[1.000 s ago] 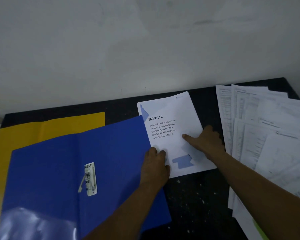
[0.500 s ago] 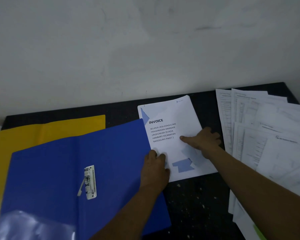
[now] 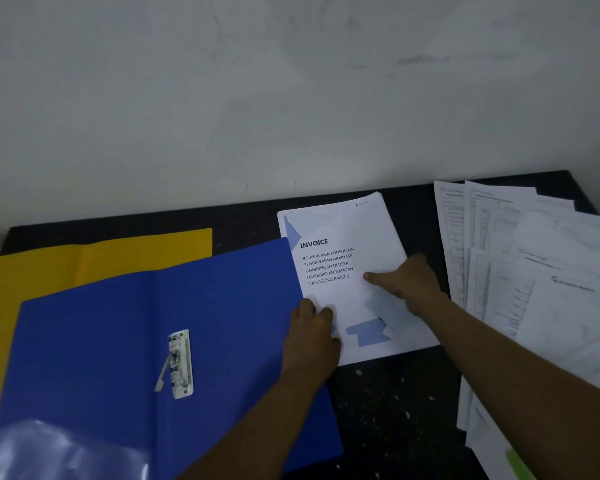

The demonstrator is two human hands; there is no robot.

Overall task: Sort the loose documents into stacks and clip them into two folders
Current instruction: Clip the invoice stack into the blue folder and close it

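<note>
Dark speckled bench [image 3: 378,403] against pale wall. Invoice stack [image 3: 347,223]: centre, left edge tucked under open blue folder [image 3: 118,323], clip [image 3: 179,363] raised. Yellow folder [image 3: 66,265]: behind. Loose documents [image 3: 551,271]: fanned, right. Right hand [image 3: 406,282]: forefinger straight, pressing the cover. Left hand [image 3: 312,337]: fingers bent onto stack's near-left edge; grip cannot be told. Advice: square the edges before sliding the stack towards the clip

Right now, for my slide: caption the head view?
Left hand and right hand touch an invoice stack partly under an open blue folder.
</note>
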